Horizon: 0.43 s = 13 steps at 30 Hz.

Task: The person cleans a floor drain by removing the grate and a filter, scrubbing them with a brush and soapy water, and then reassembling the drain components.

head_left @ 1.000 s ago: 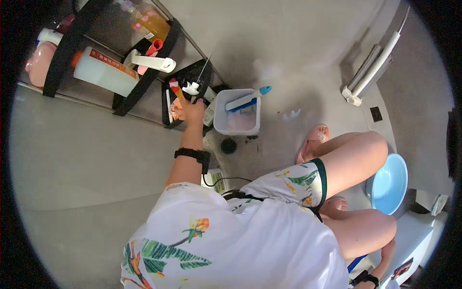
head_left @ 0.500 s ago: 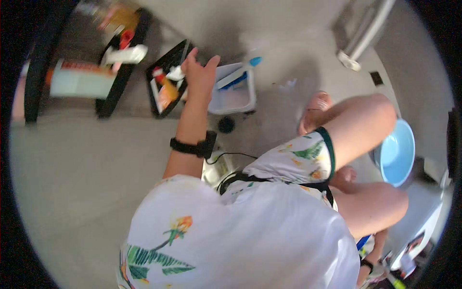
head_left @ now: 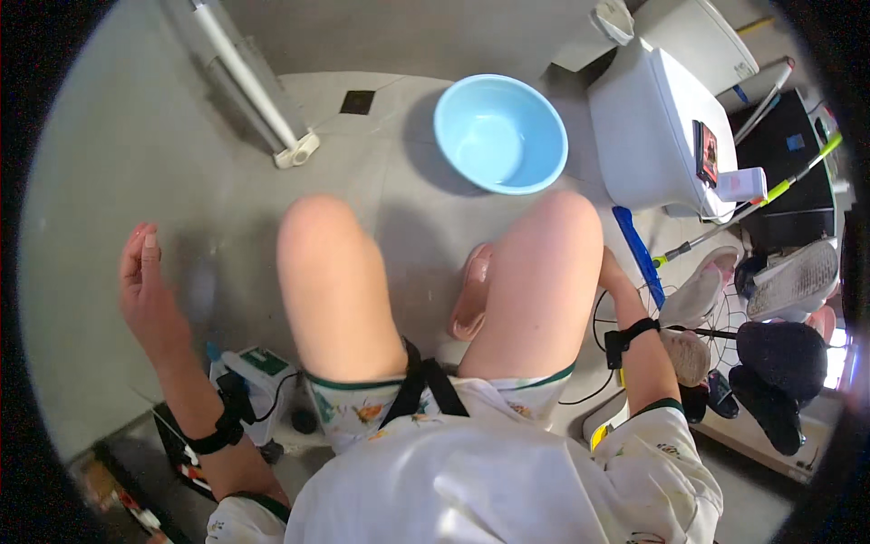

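Note:
My left hand is raised out to the left beside the grey wall, a dark band on its wrist. Its fingers are loosely bent, pointing up, and nothing shows in them. Below it stands a white tub with a green and white item in it. My right hand is at the outer side of my right knee, which hides its fingers. A blue strip lies just beyond that hand. A light-blue basin stands on the floor ahead of my knees and looks empty.
At the right are a white toilet, a green-handled mop and several shoes on a wire rack. A white pole with a foot rises at far left. A floor drain lies left of the basin.
My view has swung to the right, bringing the basin to the middle. My left hand, spread over the black tray and white tub before, is now away from them with fingers closer together.

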Available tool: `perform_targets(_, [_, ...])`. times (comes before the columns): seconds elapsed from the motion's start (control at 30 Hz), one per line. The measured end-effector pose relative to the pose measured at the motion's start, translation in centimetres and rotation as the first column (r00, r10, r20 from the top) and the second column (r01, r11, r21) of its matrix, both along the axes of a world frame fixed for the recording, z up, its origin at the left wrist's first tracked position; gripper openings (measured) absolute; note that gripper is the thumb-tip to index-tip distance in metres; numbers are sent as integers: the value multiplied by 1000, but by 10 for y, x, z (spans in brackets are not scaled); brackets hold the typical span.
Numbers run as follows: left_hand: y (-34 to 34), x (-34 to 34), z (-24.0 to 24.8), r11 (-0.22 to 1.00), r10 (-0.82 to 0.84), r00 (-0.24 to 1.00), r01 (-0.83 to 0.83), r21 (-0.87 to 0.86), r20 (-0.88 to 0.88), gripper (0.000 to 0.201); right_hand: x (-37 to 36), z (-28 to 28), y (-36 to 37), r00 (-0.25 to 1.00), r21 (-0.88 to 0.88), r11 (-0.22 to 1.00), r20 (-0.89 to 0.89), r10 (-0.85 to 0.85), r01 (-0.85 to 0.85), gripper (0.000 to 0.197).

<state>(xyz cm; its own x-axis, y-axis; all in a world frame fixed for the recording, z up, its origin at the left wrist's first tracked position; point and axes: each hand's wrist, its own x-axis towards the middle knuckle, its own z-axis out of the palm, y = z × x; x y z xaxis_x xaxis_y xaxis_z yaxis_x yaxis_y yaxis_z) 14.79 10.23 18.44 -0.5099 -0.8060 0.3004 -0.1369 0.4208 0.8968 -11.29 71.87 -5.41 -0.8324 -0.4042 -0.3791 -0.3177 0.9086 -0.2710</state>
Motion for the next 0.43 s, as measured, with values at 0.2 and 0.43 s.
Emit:
perform_targets(0.2, [-28,-102,-55,971,-96,938,162,-175,334,23,-25,-32,-29,804,-306,780,453,-384,546,49])
perform_targets(0.43, [-98,-219,-193,940,-239,715,340,-27,657,24,-95,-77,-37,271,4,388,708,-652,922,70])
